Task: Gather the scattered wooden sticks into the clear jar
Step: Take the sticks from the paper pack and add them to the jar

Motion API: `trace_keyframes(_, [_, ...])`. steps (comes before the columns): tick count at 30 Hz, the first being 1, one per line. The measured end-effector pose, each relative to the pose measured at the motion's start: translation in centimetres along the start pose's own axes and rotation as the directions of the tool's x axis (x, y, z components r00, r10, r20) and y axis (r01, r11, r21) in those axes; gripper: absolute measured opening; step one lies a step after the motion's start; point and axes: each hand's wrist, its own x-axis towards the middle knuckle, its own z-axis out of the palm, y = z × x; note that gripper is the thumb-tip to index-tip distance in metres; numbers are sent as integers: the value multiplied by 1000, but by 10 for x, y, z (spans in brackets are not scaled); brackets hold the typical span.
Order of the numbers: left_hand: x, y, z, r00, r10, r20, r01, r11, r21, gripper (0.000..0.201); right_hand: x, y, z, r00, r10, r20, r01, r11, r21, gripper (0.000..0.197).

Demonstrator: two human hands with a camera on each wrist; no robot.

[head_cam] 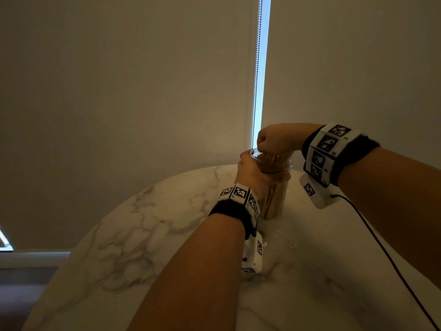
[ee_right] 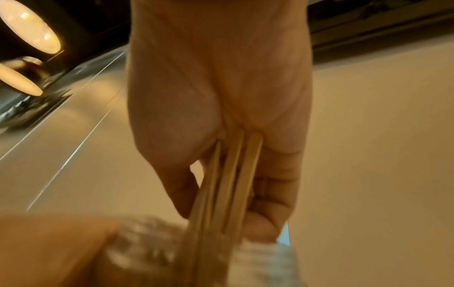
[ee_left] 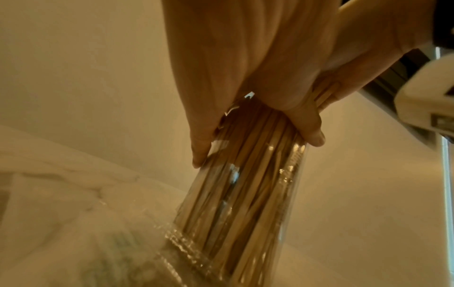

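Our left hand wraps the clear jar. Our right hand pinches wooden sticks at its mouth. Packed sticks may block them, spilling some.

Jar on table, within left hand; sticks below right hand, entering jar mouth.

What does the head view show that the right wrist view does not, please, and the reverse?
Only the head view shows the marble table, the whole clear jar standing on it packed with sticks, and the left hand gripping its upper part. Only the right wrist view shows the wooden sticks clamped in the right hand's curled fingers, and ceiling lamps. Both show the right hand at the jar's mouth.
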Motion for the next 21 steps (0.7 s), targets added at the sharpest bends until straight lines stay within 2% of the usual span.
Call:
trace_keyframes(4, [4, -3, 0, 1000, -8, 9, 8, 1000, 17, 118, -17, -3, -24, 983, 20, 183, -42, 992, 120, 32])
trace_keyframes(6, [4, -5, 0, 1000, 4, 9, -4, 1000, 0, 118, -25, 1, -35, 955, 41, 292, -87, 985, 147, 34])
trace_keyframes(8, [4, -6, 0, 1000, 6, 22, -6, 1000, -15, 120, -29, 5, -36, 943, 43, 331, -107, 978, 177, 34])
trace_keyframes(10, [4, -8, 0, 1000, 8, 22, -7, 999, -39, 118, -25, 11, -30, 976, 36, 216, -90, 965, 245, 27])
trace_keyframes(12, [4, -8, 0, 1000, 17, 19, -16, 997, -79, 118, -22, 16, -24, 1000, 15, -12, -11, 966, 260, 19])
trace_keyframes(14, [4, -8, 1, 1000, 25, 18, -23, 995, -95, 117, -20, 17, -19, 977, 3, -211, 47, 973, 228, 14])
trace_keyframes(15, [3, -8, 1, 1000, 27, 15, -25, 995, -93, 118, -18, 17, -16, 967, -8, -255, 64, 975, 214, 15])
trace_keyframes(16, [3, -8, 0, 999, 29, 13, -28, 996, -86, 119, -17, 17, -13, 967, -19, -254, 72, 977, 202, 19])
trace_keyframes(19, [4, -9, 0, 999, 36, 9, -36, 997, -65, 118, -16, 13, 1, 989, -71, -130, 85, 991, 100, 33])
trace_keyframes(21, [5, -11, 1, 999, 34, 10, -33, 997, -65, 119, -15, 15, 6, 983, -88, -162, 102, 992, 77, 31])
